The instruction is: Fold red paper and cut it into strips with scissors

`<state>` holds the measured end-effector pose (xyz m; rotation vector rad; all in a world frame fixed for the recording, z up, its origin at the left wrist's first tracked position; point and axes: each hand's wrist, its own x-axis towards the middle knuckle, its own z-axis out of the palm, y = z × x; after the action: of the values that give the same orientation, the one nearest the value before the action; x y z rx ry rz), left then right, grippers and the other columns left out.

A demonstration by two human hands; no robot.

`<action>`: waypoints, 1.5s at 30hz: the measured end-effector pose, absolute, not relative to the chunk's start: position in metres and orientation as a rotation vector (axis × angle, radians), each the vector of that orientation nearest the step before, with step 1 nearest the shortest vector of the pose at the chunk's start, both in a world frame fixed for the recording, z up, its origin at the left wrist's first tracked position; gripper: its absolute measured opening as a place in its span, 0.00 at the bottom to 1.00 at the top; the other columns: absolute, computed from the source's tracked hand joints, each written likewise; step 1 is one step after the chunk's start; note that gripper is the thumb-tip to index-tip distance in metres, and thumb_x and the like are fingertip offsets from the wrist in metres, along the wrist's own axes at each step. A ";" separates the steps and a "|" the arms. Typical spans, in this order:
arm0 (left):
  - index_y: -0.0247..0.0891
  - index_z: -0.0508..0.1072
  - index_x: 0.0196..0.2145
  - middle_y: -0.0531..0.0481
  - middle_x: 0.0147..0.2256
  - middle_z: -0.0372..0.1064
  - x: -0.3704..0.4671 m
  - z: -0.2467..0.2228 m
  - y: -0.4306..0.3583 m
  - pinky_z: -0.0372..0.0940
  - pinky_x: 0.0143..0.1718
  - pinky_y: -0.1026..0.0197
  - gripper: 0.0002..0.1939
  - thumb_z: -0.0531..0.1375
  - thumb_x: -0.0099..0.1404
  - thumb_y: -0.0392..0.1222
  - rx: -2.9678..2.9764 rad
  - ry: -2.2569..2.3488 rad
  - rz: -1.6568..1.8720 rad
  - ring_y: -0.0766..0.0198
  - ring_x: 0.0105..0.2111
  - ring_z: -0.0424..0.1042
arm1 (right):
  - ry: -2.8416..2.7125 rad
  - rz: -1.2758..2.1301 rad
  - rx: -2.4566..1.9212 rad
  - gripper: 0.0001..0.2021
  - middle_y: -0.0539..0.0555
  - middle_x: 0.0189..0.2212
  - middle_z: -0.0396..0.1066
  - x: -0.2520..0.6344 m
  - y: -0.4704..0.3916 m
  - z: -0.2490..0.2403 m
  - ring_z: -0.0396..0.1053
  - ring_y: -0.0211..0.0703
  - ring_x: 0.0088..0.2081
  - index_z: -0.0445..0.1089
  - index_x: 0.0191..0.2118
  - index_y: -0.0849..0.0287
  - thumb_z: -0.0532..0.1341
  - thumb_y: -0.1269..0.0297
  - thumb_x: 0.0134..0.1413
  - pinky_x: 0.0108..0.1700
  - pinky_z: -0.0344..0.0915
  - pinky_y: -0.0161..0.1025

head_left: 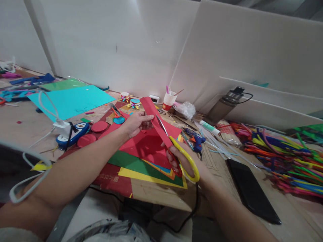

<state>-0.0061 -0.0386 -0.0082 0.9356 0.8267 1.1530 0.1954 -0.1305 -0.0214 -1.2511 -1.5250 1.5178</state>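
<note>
Left arm: extended from the lower left across the near edge of the table, forearm slanting up to the right. Left hand (138,124): held above the stacked paper, index finger pointing right, the other fingers curled under; it gripped the red paper strip (150,108) at its left edge, though the thumb's exact place was perhaps hidden behind the fingers.

Right arm: reaching in from the lower right, forearm slanting up to the left. Right hand (178,157): fingers closed around the handles of the scissors (189,163) — one yellow loop, one red — with the blades pointing up and to the left, against the strip.

Red paper strip: raised over the pile, slanting from the upper left down to the right hand, between the two hands.

Beneath: red paper (153,146), with a green sheet (126,163) and a yellow sheet (151,178) showing along the near edge.

Left side: red discs (99,126), a blue power strip (82,131) with a white plug, and a turquoise sheet (75,101).

Far side: a paper cup (169,101) holding slender items, near a crumpled clear plastic bag (186,109).

Right side: a blue glue gun (199,143), a glue stick (209,127), a dark bottle (223,106), a black phone-like slab (252,191), and a heap of multicoloured pipe cleaners (290,151).
</note>
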 end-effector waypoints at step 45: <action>0.34 0.69 0.28 0.53 0.21 0.70 -0.005 -0.002 -0.043 0.65 0.24 0.67 0.05 0.63 0.58 0.34 0.947 0.869 1.136 0.70 0.18 0.69 | -1.542 1.397 -1.332 0.14 0.40 0.17 0.57 0.191 -0.137 -0.018 0.52 0.27 0.11 0.60 0.34 0.56 0.55 0.49 0.53 0.12 0.51 0.26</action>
<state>-0.0051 -0.0434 -0.0021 0.9466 0.8692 1.1362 0.1906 -0.1372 -0.0180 -1.3317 -1.5418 1.3971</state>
